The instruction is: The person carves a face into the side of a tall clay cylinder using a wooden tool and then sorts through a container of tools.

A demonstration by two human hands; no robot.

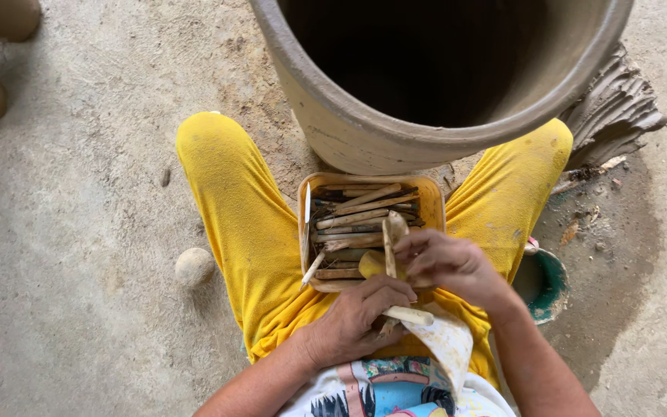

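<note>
Seated on the concrete floor [79, 232], yellow trousers [248, 232] spread either side of a big clay pot [364, 131]. Orange tray [434, 201] on the lap, just below the pot, packed with wooden sticks [357, 216]. Left hand [353, 320] clenched around a pale wooden tool [409, 315], its blunt end poking out to the right. Right hand [449, 266] up at the tray's near right corner, fingers pinching a flat wooden blade [390, 239] that stands upright. Yellow sponge [372, 265] wedged between the two hands. Round stone [194, 266] beside the left thigh. Green bowl [546, 282] by the right knee, partly hidden. Lump of wet clay [615, 108] beside the pot.
</note>
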